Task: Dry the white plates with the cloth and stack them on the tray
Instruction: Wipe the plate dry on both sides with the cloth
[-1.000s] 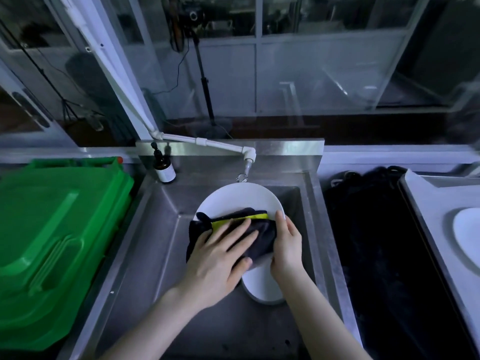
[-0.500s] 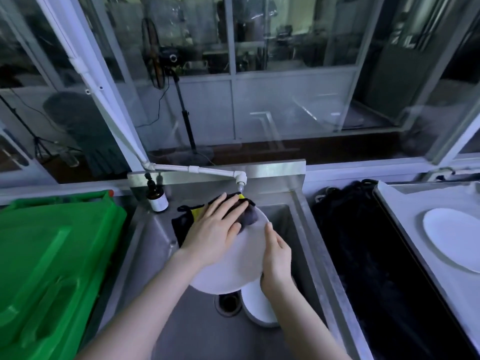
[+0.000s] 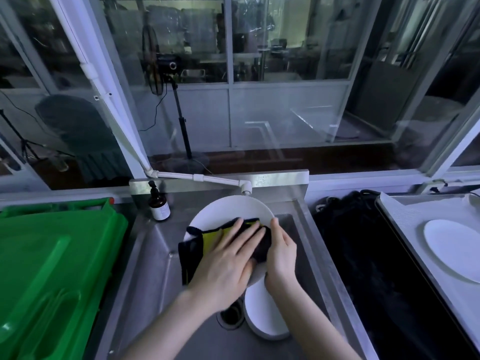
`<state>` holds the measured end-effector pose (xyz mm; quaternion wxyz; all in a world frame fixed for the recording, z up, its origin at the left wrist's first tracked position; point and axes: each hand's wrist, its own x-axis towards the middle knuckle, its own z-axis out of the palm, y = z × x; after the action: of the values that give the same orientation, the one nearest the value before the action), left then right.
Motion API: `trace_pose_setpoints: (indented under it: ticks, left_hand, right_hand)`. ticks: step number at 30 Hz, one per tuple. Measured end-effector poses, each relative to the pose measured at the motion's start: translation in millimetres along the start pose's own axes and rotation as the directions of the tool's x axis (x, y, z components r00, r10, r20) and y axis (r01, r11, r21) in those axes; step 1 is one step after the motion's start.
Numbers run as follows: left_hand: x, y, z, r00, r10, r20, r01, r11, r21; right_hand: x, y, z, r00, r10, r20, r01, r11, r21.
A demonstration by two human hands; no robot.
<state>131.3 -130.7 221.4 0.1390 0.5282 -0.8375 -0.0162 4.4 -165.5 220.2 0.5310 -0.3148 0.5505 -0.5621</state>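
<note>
A white plate (image 3: 228, 210) is held tilted over the steel sink (image 3: 153, 258). My left hand (image 3: 226, 258) presses a black and yellow cloth (image 3: 205, 239) flat against the plate's face with straight fingers. My right hand (image 3: 281, 249) grips the plate's right rim, thumb on the front. A second white plate (image 3: 262, 313) lies in the sink basin below my hands, beside the drain (image 3: 230, 317). Another white plate (image 3: 452, 249) rests on the white tray (image 3: 405, 216) at the far right.
A green plastic crate (image 3: 52, 268) fills the counter to the left. A brown pump bottle (image 3: 159, 206) stands at the sink's back left corner under the white tap pipe (image 3: 207, 178). A black bin (image 3: 368, 255) sits between the sink and the tray.
My left hand and the cloth slid from the plate's top left edge down across its face. The plate tilted back up, its rim now rising toward the tap.
</note>
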Motion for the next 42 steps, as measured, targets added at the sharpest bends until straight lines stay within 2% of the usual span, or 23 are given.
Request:
trace_pose_setpoints:
  ticks: [4, 6, 9, 13, 19, 25, 31, 36, 38, 42]
  left_hand:
    - [31.0, -33.0, -11.9, 0.997, -0.071, 0.026, 0.069, 0.996, 0.054]
    - [35.5, -50.1, -19.0, 0.991, -0.131, -0.001, 0.131, 0.988, 0.078]
    - [23.1, -63.4, -25.9, 0.987, -0.146, -0.068, 0.153, 0.982, 0.114]
    - [-7.3, -43.1, -19.0, 0.991, -0.114, -0.067, 0.113, 0.993, -0.014]
    - [-16.4, 3.6, -7.2, 0.997, -0.039, -0.071, 0.037, 0.999, -0.037]
    - [29.6, -34.3, -25.3, 0.989, -0.136, -0.05, 0.141, 0.983, 0.117]
    - [12.5, -59.7, -32.4, 0.973, -0.2, -0.11, 0.212, 0.972, 0.101]
    - [-20.9, -19.5, -16.3, 0.992, -0.096, -0.081, 0.095, 0.995, -0.007]
    - [-27.3, 1.5, -9.4, 0.994, -0.054, -0.097, 0.05, 0.998, -0.046]
    - [-10.4, 7.5, -11.9, 0.996, -0.05, -0.071, 0.047, 0.998, -0.047]
  right_hand:
    - [-11.3, 6.8, 7.9, 1.0, 0.015, 0.027, -0.016, 1.0, 0.004]
    - [-13.1, 1.4, 7.7, 1.0, 0.002, 0.013, -0.003, 1.0, 0.011]
    - [-8.7, -17.6, 3.1, 0.997, -0.057, -0.046, 0.057, 0.998, 0.011]
    - [3.2, -32.0, -0.5, 0.989, -0.086, -0.12, 0.091, 0.995, 0.037]
    - [-0.4, -15.7, 4.4, 0.997, -0.047, -0.056, 0.049, 0.998, 0.041]
    - [-23.7, 5.6, 13.5, 1.0, 0.004, 0.028, -0.005, 0.999, 0.053]
    - [-19.4, -21.7, -1.0, 0.999, -0.047, -0.016, 0.048, 0.997, 0.054]
    - [-4.6, -31.0, -2.0, 0.991, -0.053, -0.125, 0.063, 0.995, 0.077]
    - [-2.5, -26.4, 0.3, 0.993, -0.057, -0.105, 0.064, 0.996, 0.067]
    - [-9.4, -12.1, 8.5, 0.998, -0.059, -0.016, 0.059, 0.997, 0.04]
